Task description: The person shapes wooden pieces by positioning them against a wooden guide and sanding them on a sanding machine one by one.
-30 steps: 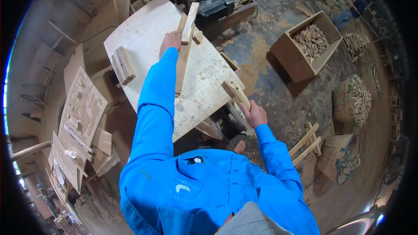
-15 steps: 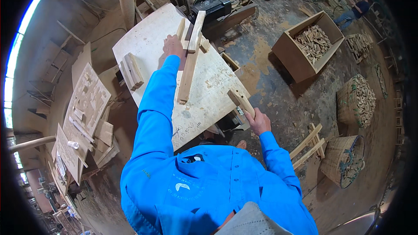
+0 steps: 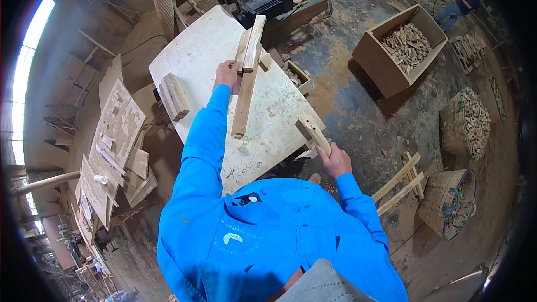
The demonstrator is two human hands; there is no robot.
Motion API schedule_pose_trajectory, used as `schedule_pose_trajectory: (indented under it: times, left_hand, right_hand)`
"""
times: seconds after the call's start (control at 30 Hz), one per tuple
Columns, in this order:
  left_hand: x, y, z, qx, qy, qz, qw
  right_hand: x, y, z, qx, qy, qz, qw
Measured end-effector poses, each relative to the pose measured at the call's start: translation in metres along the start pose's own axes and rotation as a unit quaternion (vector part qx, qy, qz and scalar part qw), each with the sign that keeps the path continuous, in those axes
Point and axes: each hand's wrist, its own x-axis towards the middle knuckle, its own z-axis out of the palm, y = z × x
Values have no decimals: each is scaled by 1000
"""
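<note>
The right hand [image 3: 337, 162] grips a pale oblong wooden bar [image 3: 314, 132]; the left hand [image 3: 226, 74], grip unclear, meets a slim brown wooden strip [image 3: 243, 50] pointing away.

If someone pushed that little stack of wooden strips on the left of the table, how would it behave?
The stack would probably slide rather than roll, being flat-sided. Each strip looks straight and solid, so likely stiff. They might separate, since no binding shows.

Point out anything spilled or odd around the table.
Small wood scraps litter the white tabletop, and tan, sawdust-like patches mark the dark floor to its right; they look like uncleared mess, though perhaps ordinary here. No damage is evident.
</note>
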Motion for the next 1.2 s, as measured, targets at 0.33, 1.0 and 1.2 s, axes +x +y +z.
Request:
schedule_pose_trajectory:
  times: [0.33, 1.0, 1.2]
  left_hand:
    - [23, 31, 14, -3, -18, -39, 999]
    - [70, 68, -7, 40, 11, -101, 994]
    - [124, 24, 4, 38, 58, -60, 996]
  right_hand:
    - [2, -6, -2, 1, -6, -10, 1000]
    - [57, -43, 9, -30, -13, -8, 999]
    - [85, -73, 11, -47, -10, -6, 999]
